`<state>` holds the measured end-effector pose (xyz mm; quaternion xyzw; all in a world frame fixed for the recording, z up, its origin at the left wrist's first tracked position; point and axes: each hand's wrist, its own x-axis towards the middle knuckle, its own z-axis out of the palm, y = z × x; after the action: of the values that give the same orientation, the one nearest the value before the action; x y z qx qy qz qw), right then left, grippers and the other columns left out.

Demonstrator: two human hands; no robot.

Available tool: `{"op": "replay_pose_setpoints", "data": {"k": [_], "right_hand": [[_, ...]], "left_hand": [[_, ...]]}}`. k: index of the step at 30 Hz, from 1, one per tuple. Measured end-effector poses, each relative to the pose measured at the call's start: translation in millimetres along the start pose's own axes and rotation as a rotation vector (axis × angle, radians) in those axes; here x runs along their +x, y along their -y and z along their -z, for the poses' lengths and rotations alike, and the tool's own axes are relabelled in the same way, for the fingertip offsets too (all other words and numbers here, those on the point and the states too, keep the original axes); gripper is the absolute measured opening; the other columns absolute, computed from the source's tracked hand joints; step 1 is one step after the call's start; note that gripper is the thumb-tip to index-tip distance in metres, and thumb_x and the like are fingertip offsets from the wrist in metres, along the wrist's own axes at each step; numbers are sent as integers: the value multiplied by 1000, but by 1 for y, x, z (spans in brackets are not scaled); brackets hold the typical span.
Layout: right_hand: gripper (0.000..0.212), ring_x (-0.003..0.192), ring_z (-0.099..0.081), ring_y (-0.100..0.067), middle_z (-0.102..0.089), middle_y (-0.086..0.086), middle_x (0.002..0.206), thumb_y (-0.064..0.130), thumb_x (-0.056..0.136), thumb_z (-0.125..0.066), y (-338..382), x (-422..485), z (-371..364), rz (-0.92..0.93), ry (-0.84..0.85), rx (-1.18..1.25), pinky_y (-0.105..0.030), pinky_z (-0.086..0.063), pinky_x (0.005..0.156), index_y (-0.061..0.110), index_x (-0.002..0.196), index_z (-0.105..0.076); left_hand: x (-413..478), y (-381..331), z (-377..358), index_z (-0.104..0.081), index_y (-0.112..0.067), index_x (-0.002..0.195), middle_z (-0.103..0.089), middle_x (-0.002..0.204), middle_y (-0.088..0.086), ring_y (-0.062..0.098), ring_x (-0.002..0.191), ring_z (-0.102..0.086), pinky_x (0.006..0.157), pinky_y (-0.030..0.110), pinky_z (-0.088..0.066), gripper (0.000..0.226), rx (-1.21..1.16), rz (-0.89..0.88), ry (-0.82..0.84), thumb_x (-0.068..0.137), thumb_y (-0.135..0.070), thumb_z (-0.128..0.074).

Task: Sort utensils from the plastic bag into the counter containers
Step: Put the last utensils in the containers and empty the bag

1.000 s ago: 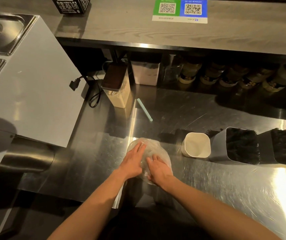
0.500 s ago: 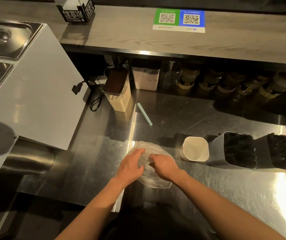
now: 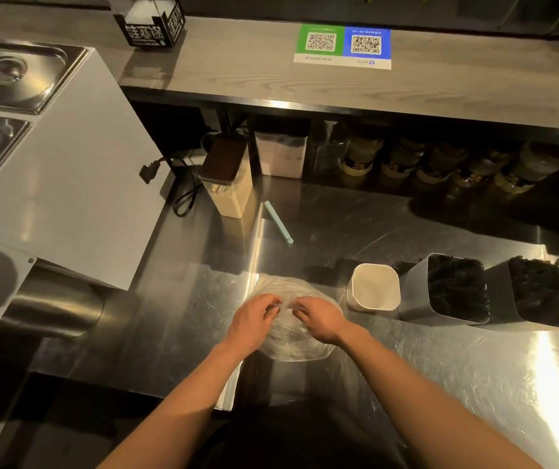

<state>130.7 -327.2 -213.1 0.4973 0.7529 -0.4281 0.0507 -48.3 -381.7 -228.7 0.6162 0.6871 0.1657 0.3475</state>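
The steel table (image 3: 423, 374) carries three containers in a row running toward 3 o'clock from the hands: two grey bins packed with dark utensils (image 3: 454, 289) (image 3: 538, 292), and nearest, a white cup (image 3: 374, 287) that looks empty. The plastic bag (image 3: 291, 343) lies near the front edge, directly under both hands, its contents too blurred to make out. The left hand (image 3: 252, 324) and right hand (image 3: 322, 319) meet over its top, fingertips pinching the film as if to part it; the right hand is nearer the containers.
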Motion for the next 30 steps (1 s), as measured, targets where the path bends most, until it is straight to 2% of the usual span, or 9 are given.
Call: {"op": "replay_pose_setpoints", "data": {"k": [2,5,8,11,15,19,21,26,30], "right_hand": [[24,104,-61,-25,-68,-6,113,27,103,-48,2,0,3,6,-17,5,-35,-45,89,13,112,-66],[26,96,-62,-19,-69,0,103,23,102,-46,5,-2,5,13,-23,77,-34,-48,88,15,119,-65],[26,92,-63,-17,-67,1,97,21,103,-46,3,-3,8,7,-21,134,-34,-50,89,15,122,-63],[26,91,-64,-17,-66,2,95,20,102,-46,3,-3,9,15,2,144,-34,-51,89,14,120,-64],[26,92,-64,-18,-66,1,95,18,102,-47,3,-2,9,9,-17,183,-32,-50,89,12,120,-64],[24,91,-66,-16,-70,-5,101,19,103,-47,3,-3,7,-20,-41,283,-31,-52,89,11,120,-63],[23,89,-67,-16,-71,-7,102,18,103,-48,3,-3,5,-48,-77,350,-30,-53,87,10,118,-63],[21,79,-64,-7,-70,-6,96,14,103,-47,3,-4,-3,-151,-191,564,-19,-52,72,10,114,-64],[17,76,-61,-11,-69,-9,91,10,104,-47,7,-4,-12,-240,-251,854,-18,-51,67,10,110,-64]], "left_hand": [[-1,1,-1,-68,-19,117,-66,108,-9,6,98,-61,81,8,-42,20,-84,63,-34,99,-15,-60],[-1,1,-1,-69,-16,118,-65,110,-7,6,97,-62,84,9,-45,21,-179,132,-89,100,-13,-59],[-1,-1,0,-67,-19,116,-65,112,-7,5,80,-68,69,12,-51,19,-336,207,-100,102,-13,-55],[0,-2,0,-66,-22,115,-65,114,-6,6,78,-71,57,14,-49,18,-425,267,-92,104,-17,-52],[-1,-4,-2,-68,-22,113,-66,104,-9,4,88,-64,73,10,-50,16,-383,254,-53,99,-18,-62],[-3,-2,-3,-68,-24,109,-64,101,-11,6,92,-61,70,2,-44,15,-407,263,-60,95,-18,-68],[-4,0,-4,-67,-26,106,-64,99,-11,8,91,-61,69,5,-45,12,-436,271,-92,95,-20,-68],[-2,0,-6,-65,-24,102,-66,102,-1,15,81,-72,67,22,-58,7,-564,323,-114,98,-18,-63],[-1,-1,-10,-65,-26,105,-70,100,1,16,81,-72,77,29,-60,9,-645,401,-165,96,-23,-66]]}}
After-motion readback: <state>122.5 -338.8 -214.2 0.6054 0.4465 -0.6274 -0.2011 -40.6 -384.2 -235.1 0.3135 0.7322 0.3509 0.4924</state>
